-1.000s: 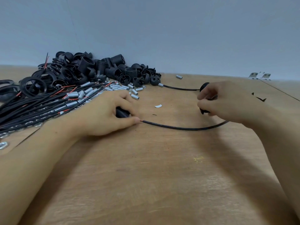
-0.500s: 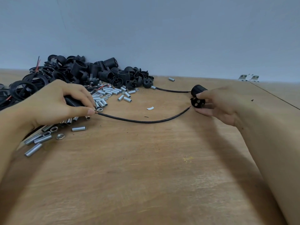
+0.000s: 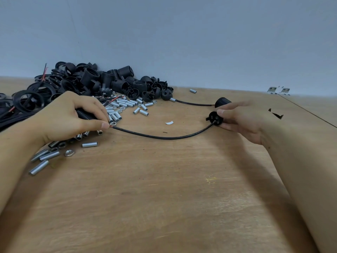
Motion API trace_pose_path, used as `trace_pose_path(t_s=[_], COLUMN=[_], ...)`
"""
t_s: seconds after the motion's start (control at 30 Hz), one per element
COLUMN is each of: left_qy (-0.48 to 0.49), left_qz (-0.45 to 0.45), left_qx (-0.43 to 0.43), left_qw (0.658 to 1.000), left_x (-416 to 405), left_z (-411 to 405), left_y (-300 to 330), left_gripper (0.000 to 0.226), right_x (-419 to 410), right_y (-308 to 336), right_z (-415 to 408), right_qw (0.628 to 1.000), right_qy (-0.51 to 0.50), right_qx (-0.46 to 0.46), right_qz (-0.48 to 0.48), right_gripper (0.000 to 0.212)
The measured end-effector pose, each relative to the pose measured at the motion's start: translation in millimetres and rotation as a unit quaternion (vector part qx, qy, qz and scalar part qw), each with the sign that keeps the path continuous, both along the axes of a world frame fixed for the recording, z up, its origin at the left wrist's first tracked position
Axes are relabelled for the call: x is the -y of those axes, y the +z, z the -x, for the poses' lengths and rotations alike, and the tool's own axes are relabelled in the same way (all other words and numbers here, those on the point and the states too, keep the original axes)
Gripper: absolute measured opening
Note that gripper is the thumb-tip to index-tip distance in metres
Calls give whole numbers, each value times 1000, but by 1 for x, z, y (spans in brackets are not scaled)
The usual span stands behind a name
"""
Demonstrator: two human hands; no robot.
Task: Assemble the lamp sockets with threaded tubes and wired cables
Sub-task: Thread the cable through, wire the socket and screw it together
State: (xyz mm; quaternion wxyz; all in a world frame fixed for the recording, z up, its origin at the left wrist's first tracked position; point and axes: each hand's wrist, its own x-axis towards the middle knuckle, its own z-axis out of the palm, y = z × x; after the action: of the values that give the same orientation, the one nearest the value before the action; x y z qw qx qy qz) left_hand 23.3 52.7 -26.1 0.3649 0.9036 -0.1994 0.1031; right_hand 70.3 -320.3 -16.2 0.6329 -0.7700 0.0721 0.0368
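— Fingers doing what?
— Left hand [image 3: 73,117] pinches the cable [image 3: 164,136] end, a ribbed socket shell [image 3: 83,114] tucked in my palm; right hand [image 3: 242,119] grips the socket cap [image 3: 213,117] mid-frame, steadying it for threading, I reckon.

Bare wooden tabletop [image 3: 164,198] fills the lower centre of the frame, open between the two forearms. A black cable [image 3: 164,137] sags across mid-frame, barring the way toward the wall. At upper left, a heap of black socket shells [image 3: 109,83] and scattered threaded tubes [image 3: 125,105] crowd the surface. Small metal brackets [image 3: 278,90] sit at far upper right.
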Motion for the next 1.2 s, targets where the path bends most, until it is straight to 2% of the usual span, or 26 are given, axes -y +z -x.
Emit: trace_pose_path(t_s=[0.23,0.5,0.63,0.77,0.9,0.97,1.07,1.2], left_qy=[-5,-4,-6,-7,-31,-30,-18,-59], left_qz=[22,23,32,42,140,207,259,252], left_qx=[1,3,3,13,36,37,40,20], left_qw=[1000,1000,999,999,989,977,965,966], left_x=[-2,-2,-2,-4,-5,-6,-5,13], left_z=[-3,-4,-3,-3,-4,-5,-6,-1], left_y=[-3,-4,-4,-5,-3,-3,-2,-2], left_gripper=[2,2,1,4,7,20,32,14], right_x=[4,5,7,7,5,11,11,-11], right_y=[1,2,4,5,5,6,8,4], right_z=[-1,0,0,-2,-7,-8,-4,7], right_qw=[999,998,998,998,994,986,993,987], right_qy=[19,47,49,25,-69,-111,-35,117], right_qx=[-12,-26,-35,-42,-36,-33,-68,-106], right_qz=[-27,24,12,41,81,121,89,-21], right_gripper=[9,3,2,18,25,27,38,62])
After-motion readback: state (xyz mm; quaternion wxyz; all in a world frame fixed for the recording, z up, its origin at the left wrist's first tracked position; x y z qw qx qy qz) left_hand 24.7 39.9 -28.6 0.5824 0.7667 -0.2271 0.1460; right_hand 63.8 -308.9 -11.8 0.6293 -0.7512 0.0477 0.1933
